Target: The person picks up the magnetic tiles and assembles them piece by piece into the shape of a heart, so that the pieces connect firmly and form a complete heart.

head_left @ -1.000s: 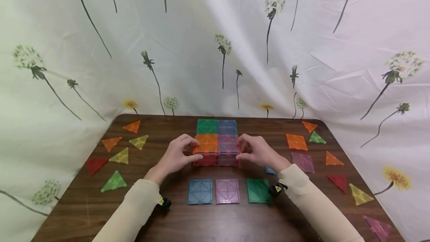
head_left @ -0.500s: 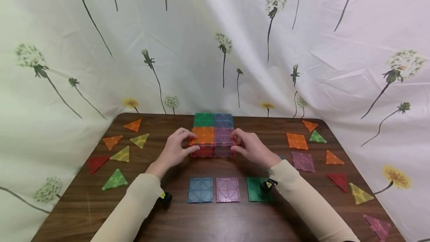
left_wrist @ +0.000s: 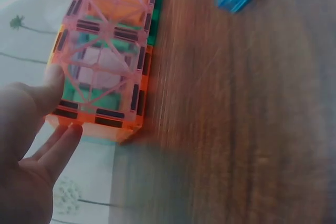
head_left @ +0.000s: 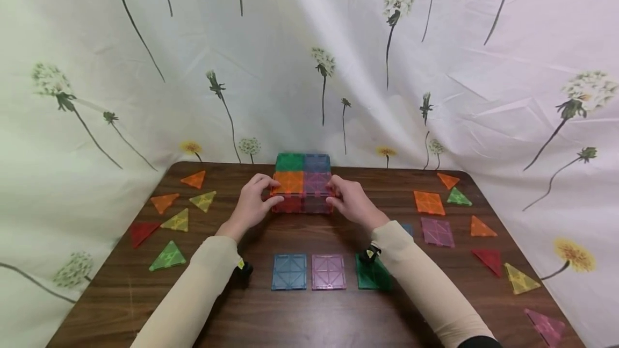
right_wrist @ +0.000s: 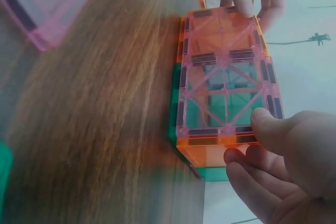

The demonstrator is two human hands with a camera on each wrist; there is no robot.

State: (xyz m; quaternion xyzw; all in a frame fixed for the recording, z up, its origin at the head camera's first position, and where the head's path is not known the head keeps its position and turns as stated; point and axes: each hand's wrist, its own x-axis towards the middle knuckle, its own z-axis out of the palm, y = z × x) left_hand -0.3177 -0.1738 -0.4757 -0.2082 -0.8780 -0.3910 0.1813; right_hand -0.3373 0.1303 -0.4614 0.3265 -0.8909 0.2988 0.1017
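Both hands have pushed the magnetic tile box (head_left: 303, 183) away from the person, toward the far edge of the worktop (head_left: 300, 318), close to the dandelion-print curtain (head_left: 309, 58). It sits there flat, its top made of green, blue, orange and pink squares. The left hand (head_left: 253, 202) grasps the box's left end, thumb on the near side, fingers curled over the top edge; the right hand (head_left: 352, 202) grips the right end likewise (the wrist views show fingertips on the orange rim). Nearer the person lie a blue square tile (head_left: 288, 271), a pink square tile (head_left: 328, 271) and a green square tile (head_left: 371, 274), well apart from the box.
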